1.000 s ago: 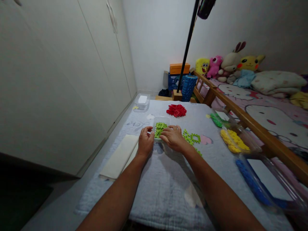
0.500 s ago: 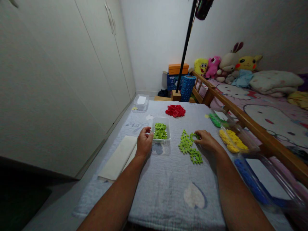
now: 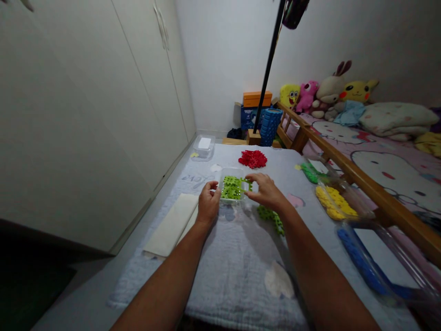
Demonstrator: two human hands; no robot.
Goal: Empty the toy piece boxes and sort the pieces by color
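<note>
My left hand (image 3: pixel 208 203) is closed on the left wall of a clear plastic box (image 3: pixel 237 171), its fingers at the rim. Flat light-green interlocking pieces (image 3: pixel 230 187) with notched edges lie inside the box. Between thumb and fingertips, my right hand (image 3: pixel 266 192) pinches another light-green interlocking piece (image 3: pixel 250 185) at the box's right edge. More green pieces (image 3: pixel 268 215) rest on the cloth below that hand, partly hidden by my right wrist.
A red heap of pieces (image 3: pixel 253 159) sits farther back. Along the right stand boxes of dark-green (image 3: pixel 310 174), yellow (image 3: pixel 336 202) and blue pieces (image 3: pixel 361 262). An uncovered plastic container (image 3: pixel 204 146) is at back left; a folded white cloth (image 3: pixel 170 225) lies by my left forearm.
My right hand has moved left from the pieces on the cloth to the box, bringing one green piece with it. My left hand stays at the box.
</note>
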